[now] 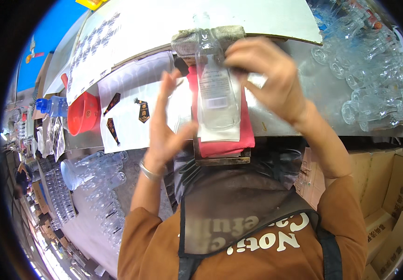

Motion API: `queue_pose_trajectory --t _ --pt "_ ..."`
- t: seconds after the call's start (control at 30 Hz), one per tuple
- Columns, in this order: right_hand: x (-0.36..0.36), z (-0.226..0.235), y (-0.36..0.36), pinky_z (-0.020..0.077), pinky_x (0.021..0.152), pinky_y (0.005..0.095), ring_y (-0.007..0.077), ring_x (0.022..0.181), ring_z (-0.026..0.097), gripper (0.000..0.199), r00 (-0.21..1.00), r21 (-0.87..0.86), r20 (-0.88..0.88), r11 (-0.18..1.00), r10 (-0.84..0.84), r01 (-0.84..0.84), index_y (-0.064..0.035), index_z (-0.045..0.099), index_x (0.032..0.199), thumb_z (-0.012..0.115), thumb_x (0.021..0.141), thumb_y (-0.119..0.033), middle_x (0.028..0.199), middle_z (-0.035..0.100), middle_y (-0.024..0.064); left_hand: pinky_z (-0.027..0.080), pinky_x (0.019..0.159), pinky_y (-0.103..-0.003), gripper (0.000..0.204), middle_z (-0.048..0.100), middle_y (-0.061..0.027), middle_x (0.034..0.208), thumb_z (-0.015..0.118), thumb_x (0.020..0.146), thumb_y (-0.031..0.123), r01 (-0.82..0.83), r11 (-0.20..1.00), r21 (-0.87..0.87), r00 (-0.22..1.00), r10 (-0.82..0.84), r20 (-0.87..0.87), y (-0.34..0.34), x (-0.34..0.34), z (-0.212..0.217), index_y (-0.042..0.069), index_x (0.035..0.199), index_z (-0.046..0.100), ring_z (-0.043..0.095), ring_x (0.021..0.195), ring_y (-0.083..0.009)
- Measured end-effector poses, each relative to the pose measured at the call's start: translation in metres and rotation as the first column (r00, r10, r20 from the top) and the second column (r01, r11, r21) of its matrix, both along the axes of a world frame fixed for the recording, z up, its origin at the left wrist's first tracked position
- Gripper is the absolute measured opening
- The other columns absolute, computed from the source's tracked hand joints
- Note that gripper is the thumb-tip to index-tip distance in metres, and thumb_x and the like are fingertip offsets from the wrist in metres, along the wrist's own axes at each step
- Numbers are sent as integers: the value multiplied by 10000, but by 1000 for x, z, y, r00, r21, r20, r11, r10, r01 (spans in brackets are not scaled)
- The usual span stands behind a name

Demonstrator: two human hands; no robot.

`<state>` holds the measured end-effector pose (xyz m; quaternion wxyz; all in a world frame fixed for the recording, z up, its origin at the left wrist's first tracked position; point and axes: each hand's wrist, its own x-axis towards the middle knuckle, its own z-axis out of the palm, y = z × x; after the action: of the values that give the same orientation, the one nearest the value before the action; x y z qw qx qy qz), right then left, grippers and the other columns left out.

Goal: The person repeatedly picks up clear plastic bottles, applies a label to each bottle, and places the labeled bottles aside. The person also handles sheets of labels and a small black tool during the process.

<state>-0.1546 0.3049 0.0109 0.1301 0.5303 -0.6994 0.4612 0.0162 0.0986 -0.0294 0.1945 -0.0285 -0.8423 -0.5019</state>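
A clear glass bottle (pixel 217 100) lies on its back, neck pointing away from me, with small print and a pale patch on its flat side. Its neck rests on a rolled grey cloth (pixel 231 33); under its body are white and pink cloths (pixel 247 133) on a wooden stand. To the left of the bottle, my left hand (pixel 166 128) is raised with thumb and fingers apart, nothing visible in it. My right hand (pixel 273 74) is curled beside the bottle's neck, smeared by motion. Something dark shows under its fingers; whether it is held is unclear. Dark tie-shaped labels (pixel 142 111) lie on a white sheet (pixel 131 133).
An orange-red tub (pixel 84 113) and a blue-capped bottle (pixel 54 106) stand at the left. Many clear glass bottles (pixel 369 102) crowd the table's right side, and more (pixel 101 177) lie lower left. Cardboard boxes (pixel 374 182) are at the lower right. A white board (pixel 266 16) spans the back.
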Motion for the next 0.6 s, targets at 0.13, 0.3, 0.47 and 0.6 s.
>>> queue_pose_trajectory --t 0.13,0.3,0.47,0.6 --pt "20 24 -13 552 726 388 311 795 677 230 964 288 34 921 263 -262 -41 703 1035 723 815 -107 875 672 145 460 1052 -379 561 587 -190 1408 553 1018 347 -147 977 -153 989 139 -59 -35 -74 40 24 1470 476 581 1281 -297" --pt "-11 24 -31 559 736 399 313 889 662 196 949 20 -307 996 -74 84 -36 667 974 712 805 -124 956 662 110 543 915 -383 597 709 -240 1137 620 951 488 -55 947 -316 980 113 167 -35 -155 41 -10 1279 645 700 1044 -328" --pt "60 38 40 568 701 393 280 855 677 298 896 298 297 859 331 -416 -73 656 1153 699 859 -51 964 660 116 550 851 -362 560 721 -181 1040 737 892 403 -169 965 -203 984 177 20 -29 -140 41 -30 1239 659 698 958 -258" --pt "-47 66 106 531 646 295 97 781 660 217 875 30 390 954 -286 299 -99 711 1154 631 967 -175 856 689 11 531 890 -299 456 707 -130 982 611 1008 161 -114 900 420 991 74 110 22 -61 98 -95 1370 507 696 1024 -203"
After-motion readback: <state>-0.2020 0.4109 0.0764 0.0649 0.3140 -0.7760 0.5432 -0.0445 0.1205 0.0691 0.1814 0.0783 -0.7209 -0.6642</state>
